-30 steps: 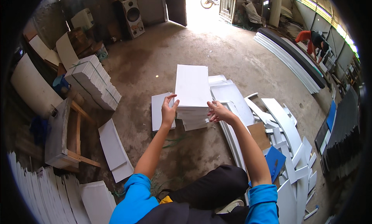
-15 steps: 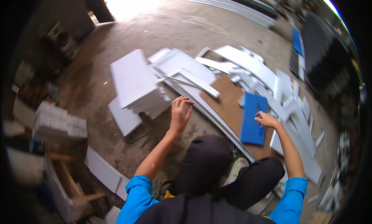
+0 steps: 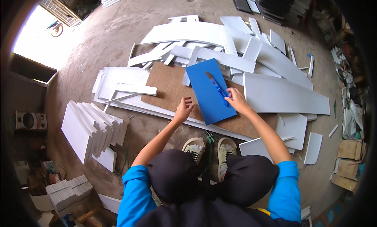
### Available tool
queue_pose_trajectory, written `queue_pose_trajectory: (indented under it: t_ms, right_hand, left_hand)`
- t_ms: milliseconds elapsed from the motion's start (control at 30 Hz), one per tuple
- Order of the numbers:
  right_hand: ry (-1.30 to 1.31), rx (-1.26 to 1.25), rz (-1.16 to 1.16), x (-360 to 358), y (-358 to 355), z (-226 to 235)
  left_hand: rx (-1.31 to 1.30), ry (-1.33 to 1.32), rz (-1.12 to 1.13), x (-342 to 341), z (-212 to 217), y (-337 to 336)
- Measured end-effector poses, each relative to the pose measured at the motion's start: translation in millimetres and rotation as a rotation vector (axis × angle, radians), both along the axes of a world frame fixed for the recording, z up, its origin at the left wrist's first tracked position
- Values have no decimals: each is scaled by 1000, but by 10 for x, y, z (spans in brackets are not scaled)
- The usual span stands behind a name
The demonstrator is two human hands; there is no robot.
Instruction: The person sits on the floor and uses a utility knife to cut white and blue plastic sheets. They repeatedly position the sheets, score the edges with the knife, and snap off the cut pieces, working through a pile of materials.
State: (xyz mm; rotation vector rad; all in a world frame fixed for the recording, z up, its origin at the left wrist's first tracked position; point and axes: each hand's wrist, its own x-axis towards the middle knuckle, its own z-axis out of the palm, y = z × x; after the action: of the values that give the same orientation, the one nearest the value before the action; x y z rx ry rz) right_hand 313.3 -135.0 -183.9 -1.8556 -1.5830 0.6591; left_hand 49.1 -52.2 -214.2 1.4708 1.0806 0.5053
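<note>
While the stack of white panels [image 3: 77,129] sits at left, apparently set aside to leave me room, my left hand [image 3: 183,109] is empty near the centre, fingers loosely curled beside the blue panel [image 3: 202,96]. The brown board [image 3: 168,82] beneath seems to give that panel a flat rest, and the blue knife [image 3: 216,86] lies on it, just right of centre, handle toward me. My right hand [image 3: 237,101] is at the handle's end, fingers narrowly bent; I cannot tell whether they grip it. Half a second ago, the panel was farther right in view.
</note>
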Motion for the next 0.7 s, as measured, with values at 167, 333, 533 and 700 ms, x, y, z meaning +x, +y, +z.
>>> queue_pose_trajectory:
  t_ms: [167, 333, 533, 700]
  right_hand:
    - [-238, 15, -98, -296, 291, -108]
    - [-59, 104, -89, -214, 307, -152]
    - [312, -71, -508, 112, -130, 264]
    - [647, 303, -860, 429, -644, 595]
  left_hand:
    - [-144, -114, 172, 311, -65, -36]
    - [-165, -162, 198, 464, -67, 36]
    - [-232, -422, 184, 576, 71, 4]
    - [-309, -701, 117, 1092, 498, -204]
